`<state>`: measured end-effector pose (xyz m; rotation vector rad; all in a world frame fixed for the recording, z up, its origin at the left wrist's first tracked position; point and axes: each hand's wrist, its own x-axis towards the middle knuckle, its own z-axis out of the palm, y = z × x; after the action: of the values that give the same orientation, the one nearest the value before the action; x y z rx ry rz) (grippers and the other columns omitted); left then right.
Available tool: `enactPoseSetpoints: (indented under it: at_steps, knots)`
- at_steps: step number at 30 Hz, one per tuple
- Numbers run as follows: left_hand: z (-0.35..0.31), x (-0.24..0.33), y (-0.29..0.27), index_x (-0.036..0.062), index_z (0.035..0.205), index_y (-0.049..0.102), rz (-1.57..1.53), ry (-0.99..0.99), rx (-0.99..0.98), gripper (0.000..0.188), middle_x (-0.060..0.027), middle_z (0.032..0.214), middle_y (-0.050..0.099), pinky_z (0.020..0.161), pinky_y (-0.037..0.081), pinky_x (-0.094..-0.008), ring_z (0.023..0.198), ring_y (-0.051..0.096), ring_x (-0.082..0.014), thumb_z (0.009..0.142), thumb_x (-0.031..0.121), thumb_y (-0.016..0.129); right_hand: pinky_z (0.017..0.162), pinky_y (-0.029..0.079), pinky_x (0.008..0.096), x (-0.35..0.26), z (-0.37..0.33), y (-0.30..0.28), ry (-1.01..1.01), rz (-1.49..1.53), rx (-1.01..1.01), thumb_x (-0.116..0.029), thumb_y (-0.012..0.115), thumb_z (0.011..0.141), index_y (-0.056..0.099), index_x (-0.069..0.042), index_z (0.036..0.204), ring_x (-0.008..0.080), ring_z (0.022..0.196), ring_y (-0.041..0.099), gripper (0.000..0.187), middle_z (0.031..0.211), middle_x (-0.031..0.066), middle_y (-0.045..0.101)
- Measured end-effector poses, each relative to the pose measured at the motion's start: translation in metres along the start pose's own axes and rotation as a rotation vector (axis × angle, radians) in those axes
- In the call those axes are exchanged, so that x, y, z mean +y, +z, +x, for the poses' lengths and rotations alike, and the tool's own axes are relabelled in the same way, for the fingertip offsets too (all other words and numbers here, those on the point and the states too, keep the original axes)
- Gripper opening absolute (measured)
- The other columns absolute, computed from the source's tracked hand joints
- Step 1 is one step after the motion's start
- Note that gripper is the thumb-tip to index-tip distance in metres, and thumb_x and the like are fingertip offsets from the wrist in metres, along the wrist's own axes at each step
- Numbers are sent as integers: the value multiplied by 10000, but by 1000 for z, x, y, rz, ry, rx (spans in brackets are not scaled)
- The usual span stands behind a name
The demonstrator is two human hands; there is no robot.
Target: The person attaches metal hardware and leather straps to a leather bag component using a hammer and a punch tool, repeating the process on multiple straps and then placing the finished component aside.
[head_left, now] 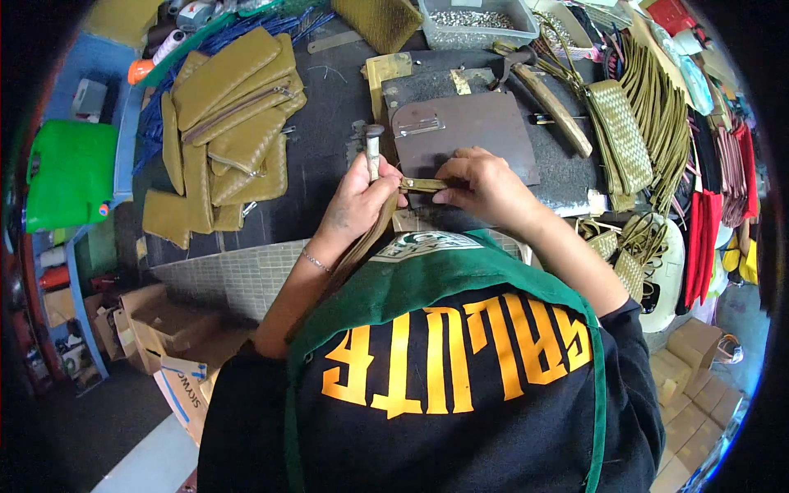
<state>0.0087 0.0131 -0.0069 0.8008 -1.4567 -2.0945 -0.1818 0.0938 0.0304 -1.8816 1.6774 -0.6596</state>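
My left hand (353, 201) is closed around a short rod-like tool (373, 149) with a dark, wide top and a pale shaft, standing upright in the fist. Those same fingers also pinch an olive-brown strap (426, 185) with a small round metal fitting near its end. My right hand (489, 185) grips the strap's other side between thumb and fingers, so it stretches level between both hands. More brown strap (374, 234) hangs from my left hand along the forearm. Just beyond my hands lies a dark brown plate (493, 123) on a black block.
A hammer (552, 111) with a wooden handle lies right of the plate. Olive woven pouches (238, 107) are piled at left. Another woven pouch (618, 140) and bundled straps (662, 107) sit at right. At the back stands a clear bin (477, 34) of small metal parts.
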Motion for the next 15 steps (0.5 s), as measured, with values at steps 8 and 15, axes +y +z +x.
enactPoseSetpoints:
  at_steps: [8,15]
  knots:
    - [-10,9,14,46,885,358,-38,148,49,98,-62,836,459,623,463,-256,666,525,-127,825,-5,416,645,463,364,-24,3,0,-34,203,72,-180,650,688,605,-47,829,295,722,597,199,766,120,615]
    - [-13,13,19,58,867,359,-142,85,-27,109,-65,795,465,587,444,-243,674,520,-139,812,-12,423,615,453,333,-17,2,1,-223,98,109,-115,638,710,612,-16,862,271,685,567,183,745,120,591]
